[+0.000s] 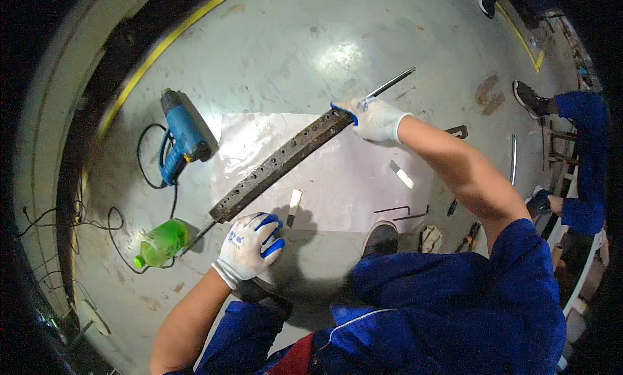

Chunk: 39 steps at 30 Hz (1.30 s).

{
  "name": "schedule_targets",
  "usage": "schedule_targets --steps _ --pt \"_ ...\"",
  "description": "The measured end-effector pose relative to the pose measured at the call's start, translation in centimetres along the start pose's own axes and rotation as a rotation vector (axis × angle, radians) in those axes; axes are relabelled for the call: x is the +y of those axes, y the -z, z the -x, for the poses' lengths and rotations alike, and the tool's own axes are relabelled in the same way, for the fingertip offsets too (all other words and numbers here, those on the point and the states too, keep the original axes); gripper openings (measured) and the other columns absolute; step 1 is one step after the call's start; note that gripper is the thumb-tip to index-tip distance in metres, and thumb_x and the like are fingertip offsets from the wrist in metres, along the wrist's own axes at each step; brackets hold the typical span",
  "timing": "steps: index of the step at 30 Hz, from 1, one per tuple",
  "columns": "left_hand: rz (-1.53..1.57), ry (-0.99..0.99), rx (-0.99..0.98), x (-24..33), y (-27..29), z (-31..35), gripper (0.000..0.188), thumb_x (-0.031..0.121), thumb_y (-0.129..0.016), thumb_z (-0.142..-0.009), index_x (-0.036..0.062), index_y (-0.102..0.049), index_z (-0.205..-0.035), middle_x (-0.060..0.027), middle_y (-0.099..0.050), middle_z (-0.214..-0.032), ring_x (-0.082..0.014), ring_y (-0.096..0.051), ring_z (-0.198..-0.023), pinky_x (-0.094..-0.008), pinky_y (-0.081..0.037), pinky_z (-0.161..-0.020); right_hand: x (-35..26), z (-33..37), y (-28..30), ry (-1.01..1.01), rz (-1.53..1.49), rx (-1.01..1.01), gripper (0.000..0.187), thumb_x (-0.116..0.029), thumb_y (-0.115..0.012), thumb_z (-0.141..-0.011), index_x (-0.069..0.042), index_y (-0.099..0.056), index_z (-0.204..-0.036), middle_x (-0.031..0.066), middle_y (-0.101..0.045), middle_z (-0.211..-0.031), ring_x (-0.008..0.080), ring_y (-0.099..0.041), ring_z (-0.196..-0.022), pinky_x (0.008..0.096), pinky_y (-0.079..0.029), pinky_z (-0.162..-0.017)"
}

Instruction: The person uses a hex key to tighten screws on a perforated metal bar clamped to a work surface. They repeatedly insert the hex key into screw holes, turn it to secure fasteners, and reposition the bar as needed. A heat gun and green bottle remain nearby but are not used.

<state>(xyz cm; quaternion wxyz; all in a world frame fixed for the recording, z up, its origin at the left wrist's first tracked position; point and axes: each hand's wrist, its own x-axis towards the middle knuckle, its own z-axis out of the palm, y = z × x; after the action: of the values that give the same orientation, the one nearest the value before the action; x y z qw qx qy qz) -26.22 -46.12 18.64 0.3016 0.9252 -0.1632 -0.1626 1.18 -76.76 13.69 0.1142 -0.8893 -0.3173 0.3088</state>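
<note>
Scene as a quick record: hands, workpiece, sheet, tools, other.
left hand: white-and-blue glove, fingers partly curled, near the bar's lower-left end; grip unclear
right hand: white-and-blue glove, gripping the bar's upper-right end
workpiece: dark bar with a row of holes; thin metal rod showing beyond both ends
sheet: pale sheet on the floor, under the bar
tools: blue heat gun, lying left of the sheet; L-shaped keys near the sheet's lower right
other: green bottle on its side, lower left
</note>
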Motion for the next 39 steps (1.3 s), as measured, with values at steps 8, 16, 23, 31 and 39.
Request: schedule_targets --steps 8,16,23,31,39 --pt "-0.031 0.048 -0.027 0.2 0.0 -0.8 0.053 0.027 -0.081 -0.081 0.0048 -0.065 -0.126 -0.0206 -0.064 -0.131 -0.0397 -0.059 -0.124 -0.049 -0.045 -0.108 0.1 1.2 -1.7 0.021 0.097 -0.067 0.073 -0.005 -0.054 -0.088 -0.014 -0.039 -0.159 0.0277 -0.063 -0.128 0.042 -0.063 -0.117 0.0461 -0.049 -0.103" --pt "0.042 -0.027 -0.083 1.8 -2.5 -2.2 0.047 0.029 -0.077 -0.085 0.0045 -0.066 -0.124 -0.0182 -0.066 -0.128 -0.04 -0.06 -0.122 -0.0493 -0.046 -0.107 0.7 0.9 -0.7 0.018 0.01 -0.115 0.035 -0.007 -0.055 -0.082 -0.008 -0.064 -0.116 0.0229 -0.071 -0.101 0.0408 -0.069 -0.097 0.0454 -0.054 -0.086" --pt "0.02 0.06 -0.107 1.0 -2.1 -0.9 0.046 0.033 -0.073 -0.088 0.0054 -0.067 -0.125 -0.0172 -0.065 -0.13 -0.039 -0.059 -0.124 -0.0492 -0.044 -0.108 0.9 -0.6 -0.2 -0.018 -0.208 0.238 0.026 -0.017 -0.061 -0.085 -0.008 -0.065 -0.109 0.0214 -0.069 -0.105 0.0397 -0.068 -0.102 0.0469 -0.053 -0.09" --pt "0.04 0.035 -0.098 0.6 -1.8 -1.5 0.045 0.032 -0.074 -0.088 0.0056 -0.067 -0.124 -0.0183 -0.065 -0.129 -0.0399 -0.06 -0.121 -0.0498 -0.047 -0.106 -1.2 -2.5 0.6 0.002 0.005 0.141 0.025 -0.014 -0.06 -0.086 -0.005 -0.063 -0.109 0.0217 -0.067 -0.113 0.041 -0.065 -0.108 0.0477 -0.052 -0.093" --pt "0.062 0.015 -0.119 0.3 -2.5 -1.9 0.045 0.032 -0.073 -0.089 0.0064 -0.066 -0.125 -0.0185 -0.065 -0.129 -0.0399 -0.06 -0.123 -0.0498 -0.047 -0.106 -4.1 -4.2 -0.6 0.062 0.266 0.157 0.019 -0.014 -0.059 -0.094 -0.006 -0.069 -0.109 0.0212 -0.071 -0.112 0.0397 -0.07 -0.109 0.0469 -0.056 -0.094"
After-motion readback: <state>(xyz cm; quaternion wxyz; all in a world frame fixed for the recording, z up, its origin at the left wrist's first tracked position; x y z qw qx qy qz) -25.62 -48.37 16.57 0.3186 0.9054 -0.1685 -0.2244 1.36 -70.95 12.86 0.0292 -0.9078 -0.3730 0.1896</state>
